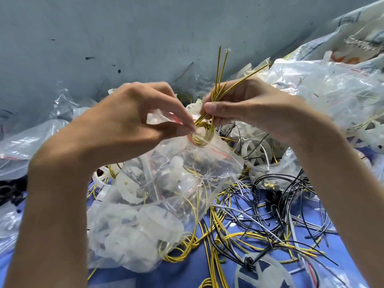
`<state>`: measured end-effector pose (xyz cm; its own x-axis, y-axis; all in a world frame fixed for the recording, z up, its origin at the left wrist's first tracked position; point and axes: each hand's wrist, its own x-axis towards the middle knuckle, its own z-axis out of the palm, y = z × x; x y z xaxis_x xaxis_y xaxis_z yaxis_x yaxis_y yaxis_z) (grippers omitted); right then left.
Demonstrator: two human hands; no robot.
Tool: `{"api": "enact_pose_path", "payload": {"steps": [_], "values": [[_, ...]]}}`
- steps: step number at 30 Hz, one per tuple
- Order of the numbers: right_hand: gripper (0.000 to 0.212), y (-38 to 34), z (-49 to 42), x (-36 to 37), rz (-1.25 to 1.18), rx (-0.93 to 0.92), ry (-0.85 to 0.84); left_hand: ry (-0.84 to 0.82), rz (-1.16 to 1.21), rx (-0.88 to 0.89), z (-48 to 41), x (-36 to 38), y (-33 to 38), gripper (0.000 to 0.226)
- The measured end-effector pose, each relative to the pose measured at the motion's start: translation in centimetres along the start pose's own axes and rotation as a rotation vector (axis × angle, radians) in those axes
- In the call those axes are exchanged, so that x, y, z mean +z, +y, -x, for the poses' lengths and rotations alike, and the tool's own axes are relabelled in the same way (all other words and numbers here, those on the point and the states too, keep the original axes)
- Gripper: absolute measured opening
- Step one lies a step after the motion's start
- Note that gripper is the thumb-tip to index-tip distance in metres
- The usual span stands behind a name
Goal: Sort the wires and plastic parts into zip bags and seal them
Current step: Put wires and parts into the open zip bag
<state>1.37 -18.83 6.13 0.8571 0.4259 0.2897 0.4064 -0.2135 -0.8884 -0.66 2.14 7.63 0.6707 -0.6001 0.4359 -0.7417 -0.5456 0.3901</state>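
Clear plastic zip bag with red seal line (pixel 170 183): held up by mouth over blue table surface (pixel 158 277), lower half packed with translucent white plastic parts (pixel 133 231). Yellow-and-black striped wire bundle (pixel 217 88): coiled end at bag mouth, straight ends pointing up.

Step judged: feeding coil in. Recommend mouth kept wide, coil pushed fully below seal line, no strand left across zip.

Left hand (pixel 133 117): thumb and fingertips pinched together on bag rim. Right hand (pixel 249 109): thumb and fingers clamped on bundle.
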Motion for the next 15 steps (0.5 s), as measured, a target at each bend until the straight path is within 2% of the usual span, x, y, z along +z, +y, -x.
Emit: {"api": "enact_pose_path", "payload": {"steps": [4, 7, 10, 15], "values": [[0.020, -0.1, 0.1, -0.5, -0.010, -0.016, 0.051, 0.036, -0.064, 0.101, -0.2, 0.0, 0.4, 0.007], [0.019, -0.4, 0.3, -0.8, -0.036, -0.058, 0.083, -0.021, 0.022, 0.161, -0.2, 0.1, 0.8, 0.010], [0.017, -0.8, 0.6, -0.7, -0.076, -0.110, 0.063, -0.051, 0.144, 0.105, 0.1, 0.1, 0.9, 0.012], [0.016, -1.3, 1.0, -0.8, -0.124, -0.156, 0.029, -0.050, -0.001, -0.019, 0.6, -0.7, 0.5, 0.009]]}}
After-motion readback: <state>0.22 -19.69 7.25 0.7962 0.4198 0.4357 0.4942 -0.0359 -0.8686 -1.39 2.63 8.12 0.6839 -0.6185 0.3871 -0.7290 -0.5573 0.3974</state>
